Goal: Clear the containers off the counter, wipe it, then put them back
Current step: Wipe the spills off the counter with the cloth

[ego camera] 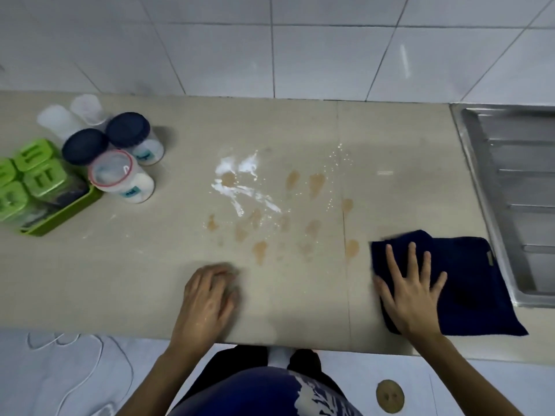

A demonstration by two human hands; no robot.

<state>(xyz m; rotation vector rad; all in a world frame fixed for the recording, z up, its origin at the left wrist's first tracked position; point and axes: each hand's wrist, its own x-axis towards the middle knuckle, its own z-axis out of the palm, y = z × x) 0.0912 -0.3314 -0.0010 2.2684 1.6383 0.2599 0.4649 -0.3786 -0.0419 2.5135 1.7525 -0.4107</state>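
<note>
Right grip flat, fingers splayed on cloth; left grip curled on counter.

matt beige stone-look tabletop under my palms | soft navy terry cloth | brushed steel sink drainboard | glossy white wall tiles | clear plastic jars

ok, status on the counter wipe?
Right hand flat on dark cloth; left hand resting on counter. Spill unwiped. Containers grouped far left.
</note>
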